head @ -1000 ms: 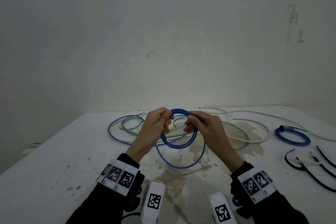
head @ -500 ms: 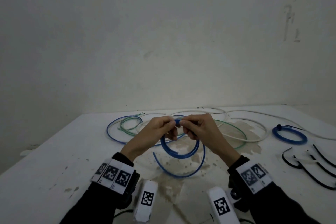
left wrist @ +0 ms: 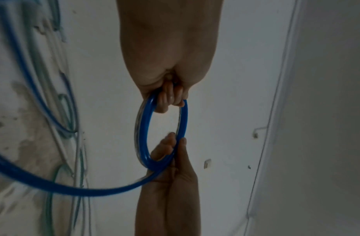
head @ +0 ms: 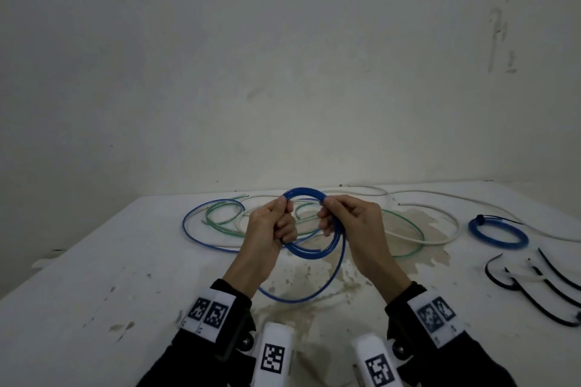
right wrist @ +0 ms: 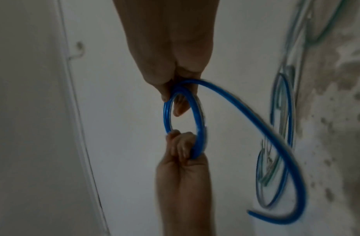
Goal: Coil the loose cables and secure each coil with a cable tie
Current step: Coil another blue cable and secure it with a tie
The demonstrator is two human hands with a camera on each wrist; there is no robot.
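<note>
Above the white table I hold a small blue cable coil upright between both hands. My left hand grips its left side, fingers curled through the ring. My right hand pinches the right side. The cable's loose tail hangs from the right hand and curves down under the coil. In the left wrist view the left hand holds the coil at the top and the right hand grips it below. In the right wrist view the right hand holds the coil, with the tail sweeping right.
A tied blue coil lies at the right. Several black cable ties lie near the right front edge. Loose white, green and blue-white cables sprawl behind my hands over a brown stain. A wall stands behind the table.
Half a second ago both hands met at the top of the coil. They have moved apart to its sides, and the coil is raised and stands upright.
</note>
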